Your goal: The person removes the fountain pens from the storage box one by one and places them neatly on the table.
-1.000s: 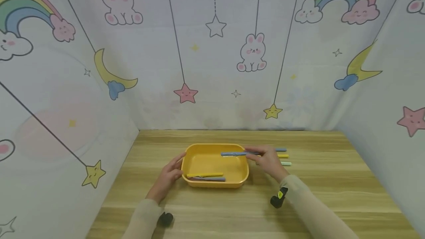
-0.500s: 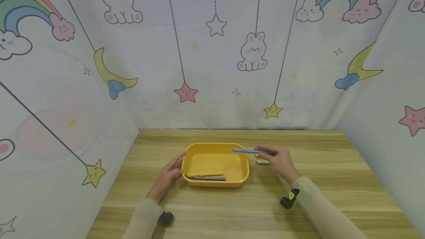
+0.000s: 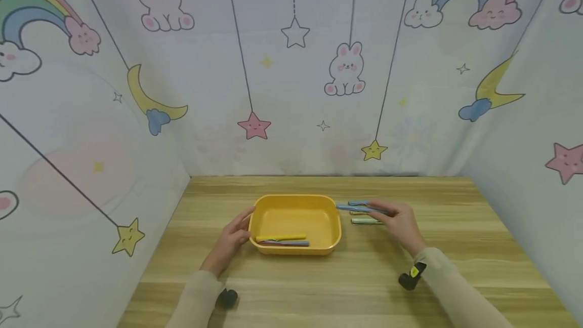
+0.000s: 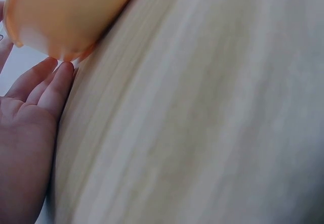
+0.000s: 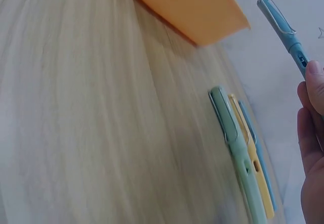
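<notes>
My right hand [image 3: 403, 227] pinches a blue pen with a metal clip [image 5: 278, 27]; its capped end points left, close to the tray's right rim. Below it on the table lie a green pen [image 5: 235, 143], a yellow pen [image 5: 252, 155] and another blue pen [image 5: 262, 155], side by side. With extended fingers my left hand [image 3: 230, 244] touches the left end of the yellow-orange tray [image 3: 296, 251]. Along the tray's near side rest a yellow pen [image 3: 287, 238] and a blue one [image 3: 298, 244], with a darker reddish pen partly hidden beside them.
The wood-grain table [image 3: 309, 292] runs back to a white cloth wall [image 3: 291, 161] printed with rabbits, stars and rainbows. Similar cloth walls stand at left and right. A black wrist camera [image 3: 227, 298] shows at the left sleeve, another [image 3: 412, 276] at the right.
My right hand has moved right with the blue pen, from over the tray to above the pens on the table. The left hand and the tray have stayed in place.
</notes>
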`<state>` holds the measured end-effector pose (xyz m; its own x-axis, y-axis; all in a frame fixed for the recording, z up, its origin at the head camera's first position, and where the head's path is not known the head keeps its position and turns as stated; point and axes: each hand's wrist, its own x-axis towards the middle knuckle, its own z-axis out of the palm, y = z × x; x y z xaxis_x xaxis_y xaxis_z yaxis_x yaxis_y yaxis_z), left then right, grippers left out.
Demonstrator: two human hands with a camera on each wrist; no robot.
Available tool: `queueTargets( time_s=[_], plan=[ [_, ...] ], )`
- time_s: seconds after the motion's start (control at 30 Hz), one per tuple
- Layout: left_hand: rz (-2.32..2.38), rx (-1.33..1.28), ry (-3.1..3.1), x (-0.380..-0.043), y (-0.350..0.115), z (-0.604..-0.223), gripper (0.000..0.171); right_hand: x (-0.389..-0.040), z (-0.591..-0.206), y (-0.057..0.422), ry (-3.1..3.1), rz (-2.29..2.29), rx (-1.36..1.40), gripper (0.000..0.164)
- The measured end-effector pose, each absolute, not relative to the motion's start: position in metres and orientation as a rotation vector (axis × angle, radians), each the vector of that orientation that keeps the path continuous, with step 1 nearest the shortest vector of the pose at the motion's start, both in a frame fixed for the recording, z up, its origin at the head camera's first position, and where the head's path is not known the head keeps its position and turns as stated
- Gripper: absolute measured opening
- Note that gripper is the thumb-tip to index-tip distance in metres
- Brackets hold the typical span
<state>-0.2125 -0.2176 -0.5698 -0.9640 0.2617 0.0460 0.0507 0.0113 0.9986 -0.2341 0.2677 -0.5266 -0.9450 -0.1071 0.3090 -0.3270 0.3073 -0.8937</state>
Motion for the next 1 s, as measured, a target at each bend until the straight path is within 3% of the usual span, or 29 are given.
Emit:
queueTargets(
  time_s=[1.0],
  plan=[
    [2.126, 0.379, 2.049, -0.213, -0.219, -0.573, 0.071, -0.211, -0.561, 0.308, -2.558, 1.556, 0.295, 0.033]
  ],
)
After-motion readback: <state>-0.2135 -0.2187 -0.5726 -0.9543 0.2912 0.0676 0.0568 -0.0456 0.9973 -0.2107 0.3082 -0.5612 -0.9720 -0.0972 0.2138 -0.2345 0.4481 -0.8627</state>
